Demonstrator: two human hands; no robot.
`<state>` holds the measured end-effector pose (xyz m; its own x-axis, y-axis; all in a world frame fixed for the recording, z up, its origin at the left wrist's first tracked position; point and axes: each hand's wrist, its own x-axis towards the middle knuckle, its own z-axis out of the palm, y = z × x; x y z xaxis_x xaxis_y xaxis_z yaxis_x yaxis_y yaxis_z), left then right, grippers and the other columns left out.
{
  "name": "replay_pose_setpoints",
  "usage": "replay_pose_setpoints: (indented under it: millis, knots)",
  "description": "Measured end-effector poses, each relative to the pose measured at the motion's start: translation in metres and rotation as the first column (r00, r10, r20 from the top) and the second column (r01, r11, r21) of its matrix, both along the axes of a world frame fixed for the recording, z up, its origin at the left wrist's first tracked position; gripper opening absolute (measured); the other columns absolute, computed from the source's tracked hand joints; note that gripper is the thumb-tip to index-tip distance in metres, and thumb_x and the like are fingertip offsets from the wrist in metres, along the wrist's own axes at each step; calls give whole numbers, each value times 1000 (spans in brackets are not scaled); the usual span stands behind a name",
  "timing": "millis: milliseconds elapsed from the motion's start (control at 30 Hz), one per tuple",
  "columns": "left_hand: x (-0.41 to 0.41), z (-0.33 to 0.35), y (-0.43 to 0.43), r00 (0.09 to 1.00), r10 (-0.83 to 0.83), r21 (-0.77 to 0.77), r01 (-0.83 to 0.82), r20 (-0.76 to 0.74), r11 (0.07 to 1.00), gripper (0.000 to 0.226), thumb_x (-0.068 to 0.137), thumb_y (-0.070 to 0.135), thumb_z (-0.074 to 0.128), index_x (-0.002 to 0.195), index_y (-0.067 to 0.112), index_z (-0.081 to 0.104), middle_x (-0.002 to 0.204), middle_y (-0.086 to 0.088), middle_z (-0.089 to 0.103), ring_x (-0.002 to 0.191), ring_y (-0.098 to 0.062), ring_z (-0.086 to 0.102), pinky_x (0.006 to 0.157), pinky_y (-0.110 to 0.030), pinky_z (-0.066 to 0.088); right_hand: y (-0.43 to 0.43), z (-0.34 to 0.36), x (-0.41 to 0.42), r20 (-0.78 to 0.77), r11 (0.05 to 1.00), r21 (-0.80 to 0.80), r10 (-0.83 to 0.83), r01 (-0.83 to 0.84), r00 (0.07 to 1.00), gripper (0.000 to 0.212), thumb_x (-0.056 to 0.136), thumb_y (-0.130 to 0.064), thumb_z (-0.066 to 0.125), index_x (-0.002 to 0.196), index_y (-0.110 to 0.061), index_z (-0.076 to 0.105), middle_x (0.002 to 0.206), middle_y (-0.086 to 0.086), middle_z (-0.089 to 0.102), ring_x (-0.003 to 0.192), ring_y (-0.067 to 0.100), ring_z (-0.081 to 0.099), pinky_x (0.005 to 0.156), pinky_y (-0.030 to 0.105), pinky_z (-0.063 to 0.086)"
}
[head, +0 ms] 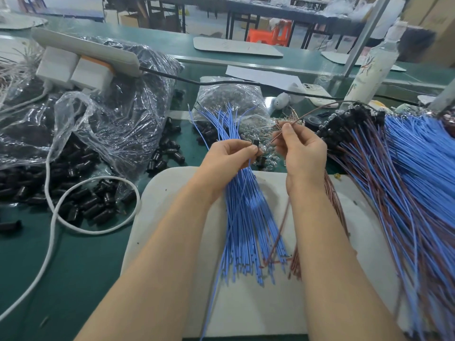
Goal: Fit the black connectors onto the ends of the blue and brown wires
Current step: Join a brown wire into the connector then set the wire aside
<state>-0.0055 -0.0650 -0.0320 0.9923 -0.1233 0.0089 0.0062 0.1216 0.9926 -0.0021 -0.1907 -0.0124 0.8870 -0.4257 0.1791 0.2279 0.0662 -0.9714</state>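
Note:
My left hand (230, 158) grips a bundle of blue wires (246, 217) and pinches a small black connector (254, 143) between thumb and fingertips. My right hand (302, 148) pinches a single brown wire (278, 134), whose tip points toward the connector with a small gap between them. A few more brown wires (295, 262) hang under my right wrist. Loose black connectors (93, 203) lie scattered on the green table at the left. Finished blue and brown wires with black connectors (394, 183) are heaped at the right.
A white mat (172, 193) lies under my forearms. Clear plastic bags (103, 119) of parts sit at the left and centre back. A white cable (53, 217) loops across the table. A power strip (86, 52), a white bottle (371, 70) and a phone (317, 92) stand behind.

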Motion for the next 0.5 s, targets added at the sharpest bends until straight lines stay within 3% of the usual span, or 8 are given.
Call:
replay_pose_setpoints:
  millis: [100, 233, 500]
  knots:
    - [-1, -2, 1, 992, 30, 170, -51, 125, 984, 7, 90, 19, 64, 88, 26, 64, 81, 10, 67, 77, -1, 61, 78, -19, 51, 1, 2, -1, 32, 1000, 23, -13, 12, 999, 21, 94, -9, 56, 77, -17, 65, 65, -4, 63, 57, 2, 57, 56, 14, 47]
    - [0, -3, -3, 976, 15, 295, -80, 217, 952, 7, 90, 19, 64, 95, 23, 62, 85, 5, 64, 80, -9, 59, 83, -27, 48, 2, 2, -2, 51, 1000, 15, 4, -5, 999, 19, 94, -9, 57, 80, -16, 66, 64, -7, 64, 59, 2, 58, 58, 15, 48]
    - [0, -5, -3, 948, 9, 367, -132, 317, 921, 21, 90, 20, 63, 83, 39, 58, 77, 17, 64, 77, 0, 60, 69, -6, 41, 3, -1, -1, 56, 990, -143, 3, 5, 998, 17, 94, -11, 56, 83, -18, 66, 66, -7, 63, 62, 2, 58, 65, 20, 51]
